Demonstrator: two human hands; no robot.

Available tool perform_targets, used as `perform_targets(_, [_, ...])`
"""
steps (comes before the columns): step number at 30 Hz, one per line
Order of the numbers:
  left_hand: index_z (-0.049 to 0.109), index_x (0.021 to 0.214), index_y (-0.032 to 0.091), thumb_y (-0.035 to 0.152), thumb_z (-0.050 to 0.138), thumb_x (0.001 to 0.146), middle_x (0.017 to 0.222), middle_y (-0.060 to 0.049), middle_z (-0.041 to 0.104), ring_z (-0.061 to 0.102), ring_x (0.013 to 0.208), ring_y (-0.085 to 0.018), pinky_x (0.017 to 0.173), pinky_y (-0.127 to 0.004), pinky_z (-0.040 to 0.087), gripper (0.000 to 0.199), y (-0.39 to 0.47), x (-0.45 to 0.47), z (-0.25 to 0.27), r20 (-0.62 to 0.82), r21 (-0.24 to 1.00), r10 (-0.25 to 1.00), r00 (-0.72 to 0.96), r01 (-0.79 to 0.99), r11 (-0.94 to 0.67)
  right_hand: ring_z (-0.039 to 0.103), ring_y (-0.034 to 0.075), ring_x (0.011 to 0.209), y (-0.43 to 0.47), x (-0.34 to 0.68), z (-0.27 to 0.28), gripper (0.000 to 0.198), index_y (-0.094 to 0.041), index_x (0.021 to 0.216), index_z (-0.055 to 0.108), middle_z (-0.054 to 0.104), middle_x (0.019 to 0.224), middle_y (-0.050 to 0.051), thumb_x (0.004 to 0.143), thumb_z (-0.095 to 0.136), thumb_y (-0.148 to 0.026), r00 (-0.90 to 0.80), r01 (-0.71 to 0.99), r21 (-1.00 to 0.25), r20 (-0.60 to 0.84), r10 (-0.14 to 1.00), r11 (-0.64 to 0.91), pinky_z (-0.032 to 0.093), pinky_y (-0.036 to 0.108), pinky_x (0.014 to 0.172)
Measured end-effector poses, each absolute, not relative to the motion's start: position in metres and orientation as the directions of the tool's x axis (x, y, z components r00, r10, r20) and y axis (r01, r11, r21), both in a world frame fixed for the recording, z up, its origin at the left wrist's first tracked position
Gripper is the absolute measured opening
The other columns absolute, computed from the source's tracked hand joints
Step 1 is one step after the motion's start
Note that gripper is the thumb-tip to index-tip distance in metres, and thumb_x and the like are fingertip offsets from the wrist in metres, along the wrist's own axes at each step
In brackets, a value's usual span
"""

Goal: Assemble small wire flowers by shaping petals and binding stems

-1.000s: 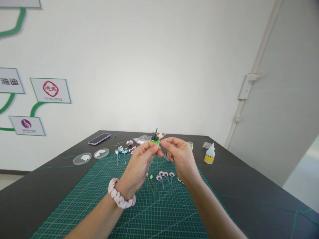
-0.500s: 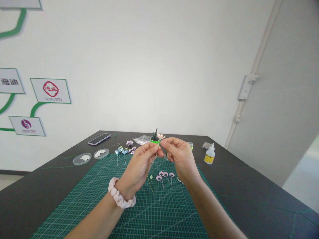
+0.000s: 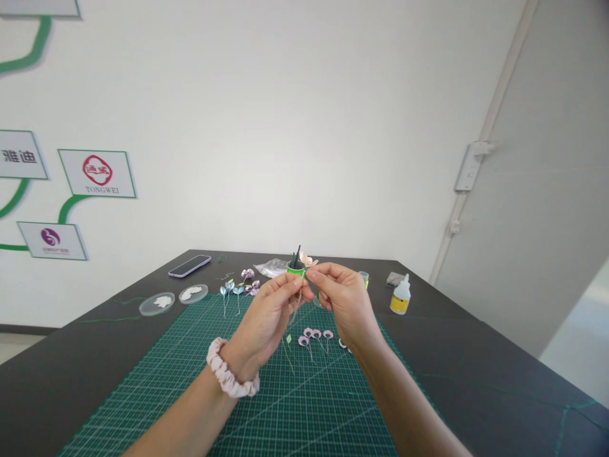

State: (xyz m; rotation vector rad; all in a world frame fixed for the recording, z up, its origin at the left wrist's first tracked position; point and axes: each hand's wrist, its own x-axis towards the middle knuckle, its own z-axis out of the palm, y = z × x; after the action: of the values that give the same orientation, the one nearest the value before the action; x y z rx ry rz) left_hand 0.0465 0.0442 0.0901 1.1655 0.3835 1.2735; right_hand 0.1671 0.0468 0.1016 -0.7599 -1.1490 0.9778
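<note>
Petals [image 3: 303, 341] lie on the mat [image 3: 190, 387], dishes [image 3: 148, 308] to its left, bottle [image 3: 399, 301] right, cup [image 3: 294, 271] behind.

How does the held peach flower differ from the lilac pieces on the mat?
The peach flower is raised in the fingers; the lilac pieces lie on the mat. The peach flower is a single bloom with several petals; the lilac pieces are four separate notched rounds. Both are pale-coloured.

1. Hands [image 3: 266, 303]: 2
2. Pale pink flower [image 3: 309, 261]: 1, pinched
3. Lilac wired pieces [image 3: 303, 341] on cutting mat [image 3: 228, 419]: 4
4. Blue flowers [image 3: 238, 290]: 2+, overlap, exact count unclear
5. Round dishes [image 3: 148, 307]: 2
6. Phone [image 3: 189, 266]: 1
7. Squeeze bottle [image 3: 400, 296]: 1
8. Green cup [image 3: 295, 270]: 1
9. Scrunchie [image 3: 223, 373]: 1
10. Wall plaques [image 3: 118, 179]: 4, two cropped
</note>
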Motion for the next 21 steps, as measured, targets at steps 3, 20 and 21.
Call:
perform_targets(3, [0.068,0.064,0.016,0.020,0.061,0.083,0.066,0.000,0.062,0.055,0.070,-0.011,0.077,-0.026,0.043,0.021,0.0442,0.0467,0.0905,0.352,0.827,0.876,0.331,-0.548,-0.126,0.028,0.004,0.039,0.0468,0.1671,0.1018,0.019,-0.016,0.061,0.067,0.049,0.044,-0.005,0.060,0.075,-0.034,0.104,-0.240,-0.887,0.381,0.919,0.395,0.019,0.020,0.037])
perform_targets(20, [0.069,0.066,0.014,0.020,0.060,0.085,0.067,-0.001,0.062,0.056,0.071,-0.012,0.080,-0.027,0.044,0.022,0.0457,0.0469,0.0889,0.338,0.811,0.873,0.351,-0.580,-0.080,0.031,0.005,0.039,0.0470,0.1671,0.1028,0.019,-0.016,0.061,0.069,0.053,0.045,-0.004,0.057,0.076,-0.033,0.119,-0.247,-0.888,0.369,0.922,0.388,0.020,0.020,0.037])
perform_targets(21, [0.069,0.066,0.014,0.020,0.060,0.086,0.067,-0.001,0.062,0.056,0.071,-0.012,0.080,-0.027,0.044,0.023,0.0454,0.0471,0.0889,0.341,0.809,0.871,0.353,-0.582,-0.080,0.031,0.005,0.039,0.0469,0.1670,0.1029,0.019,-0.016,0.060,0.069,0.053,0.045,-0.004,0.057,0.076,-0.033,0.120,-0.246,-0.889,0.368,0.922,0.387,0.020,0.020,0.037])
